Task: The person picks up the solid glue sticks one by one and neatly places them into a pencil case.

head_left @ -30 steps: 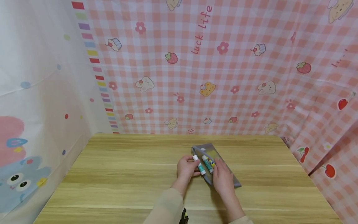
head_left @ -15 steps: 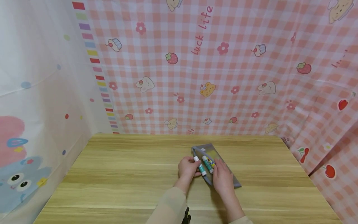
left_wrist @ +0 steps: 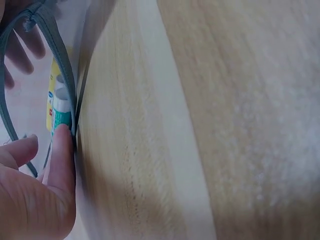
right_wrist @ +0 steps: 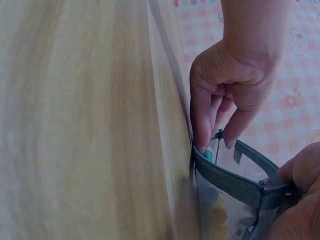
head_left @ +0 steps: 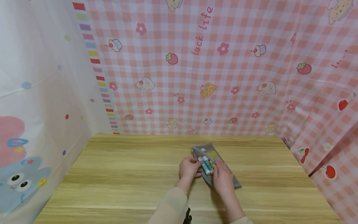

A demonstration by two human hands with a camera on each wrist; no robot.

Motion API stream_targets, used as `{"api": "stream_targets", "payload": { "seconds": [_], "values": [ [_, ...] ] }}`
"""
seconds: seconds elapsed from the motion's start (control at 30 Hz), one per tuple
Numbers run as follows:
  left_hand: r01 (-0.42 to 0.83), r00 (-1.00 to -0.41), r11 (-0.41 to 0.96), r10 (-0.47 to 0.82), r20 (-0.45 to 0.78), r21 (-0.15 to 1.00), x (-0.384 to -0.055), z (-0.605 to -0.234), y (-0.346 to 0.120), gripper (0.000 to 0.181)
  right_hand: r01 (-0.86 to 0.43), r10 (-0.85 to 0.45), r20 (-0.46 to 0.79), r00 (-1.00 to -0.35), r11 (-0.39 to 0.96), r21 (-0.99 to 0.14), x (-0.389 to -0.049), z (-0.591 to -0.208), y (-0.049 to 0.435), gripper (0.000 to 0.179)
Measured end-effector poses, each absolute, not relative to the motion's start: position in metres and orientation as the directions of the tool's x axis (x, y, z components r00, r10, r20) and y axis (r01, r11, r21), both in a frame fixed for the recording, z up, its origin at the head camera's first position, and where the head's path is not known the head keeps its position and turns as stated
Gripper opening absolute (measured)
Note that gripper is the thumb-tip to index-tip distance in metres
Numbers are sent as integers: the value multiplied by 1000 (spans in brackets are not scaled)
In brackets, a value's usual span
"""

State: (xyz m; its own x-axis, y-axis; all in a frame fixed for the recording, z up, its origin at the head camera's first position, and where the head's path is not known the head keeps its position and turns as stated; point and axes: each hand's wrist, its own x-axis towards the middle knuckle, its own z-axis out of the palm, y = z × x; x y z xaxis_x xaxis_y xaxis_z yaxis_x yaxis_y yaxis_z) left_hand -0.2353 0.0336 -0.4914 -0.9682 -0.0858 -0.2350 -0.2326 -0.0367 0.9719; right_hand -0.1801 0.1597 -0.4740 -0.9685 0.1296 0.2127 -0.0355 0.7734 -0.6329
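Observation:
A grey see-through zip pouch (head_left: pixel 205 148) lies aslant on the wooden table, its mouth spread wide. Inside it, two green-and-white glue sticks (head_left: pixel 205 167) rest side by side, along with a yellow item (left_wrist: pixel 50 100) partly hidden behind them. My left hand (head_left: pixel 190 169) reaches in at the left side of the mouth. Its straight forefinger touches the end of the nearer glue stick (left_wrist: pixel 61 107), while the thumb stands apart. On the opposite side, my right hand (head_left: pixel 223 177) grips the pouch's zip edge (right_wrist: pixel 275 192), with several fingers showing through the mesh.
The wooden table (head_left: pixel 126 174) stretches out around the pouch. A pink checked cloth (head_left: pixel 179 74) hangs behind it, and a white patterned cloth (head_left: pixel 42 102) hangs at the left. Beside the left sleeve shows a black object (head_left: pixel 188 216).
The glue stick pinched in my left hand over the pouch's edge has gone into the pouch beside the other one, and the thumb has let go. The right hand has stayed put.

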Motion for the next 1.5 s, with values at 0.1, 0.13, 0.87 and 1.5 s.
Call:
{"api": "stream_targets", "payload": {
  "seconds": [0.1, 0.13, 0.87, 1.5],
  "values": [
    [-242, -967, -93, -57, -248, 966, -235, -493, 34, 20, -36, 128, 212, -969, 774, -632, -180, -474, 160, 36],
    [-245, -967, -115, -47, -252, 963, -234, -493, 35, 19, -37, 127, 212, -969, 773, -634, -180, -474, 160, 36],
    [-258, -965, -151, -9, -262, 954, -239, -496, 20, 28, -49, 35, 139, -990, 828, -558, -179, -478, 163, 35],
    [45, -998, 496, -7, 56, 867, -241, -487, -27, 26, -150, -129, 80, -988, 909, -388, -188, -476, 179, 36]
  ]
}}
